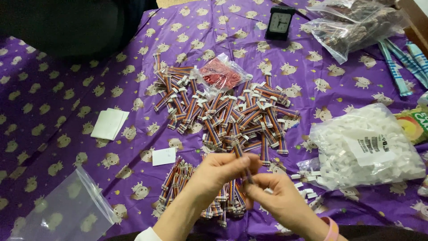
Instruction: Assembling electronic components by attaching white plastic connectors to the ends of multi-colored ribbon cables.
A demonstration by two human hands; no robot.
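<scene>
The left hand [218,172] and right hand [278,196] met low in the head view, above the purple patterned worktop [67,111]. Both hands were closed in a narrow pinch on one ribbon cable [243,163], a short multicoloured strip held between the fingertips. The left fingers gripped its upper part; the right fingers took it lower down. Motion blur hid the cable's lower end.

A sorted cable stack [196,192] lay directly under the hands. A larger loose cable pile [227,111] lay beyond them, its white connectors pointing in all directions. A small bag of red parts [221,73] rested on the far edge of that pile. A bag of white housings [368,145] lay to the right, with loose housings [307,185] spilled beside the right hand. An empty clear bag [67,209] lay at lower left, white cards [109,124] lay to the left, and a small clock [279,22] stood at the far side.

Handling, by judgement: the cable looked light and limp, likely to bend under any side load. The wires appeared thin and easily kinked. A grip close behind the connector, across the flat faces, would probably give the best control.
</scene>
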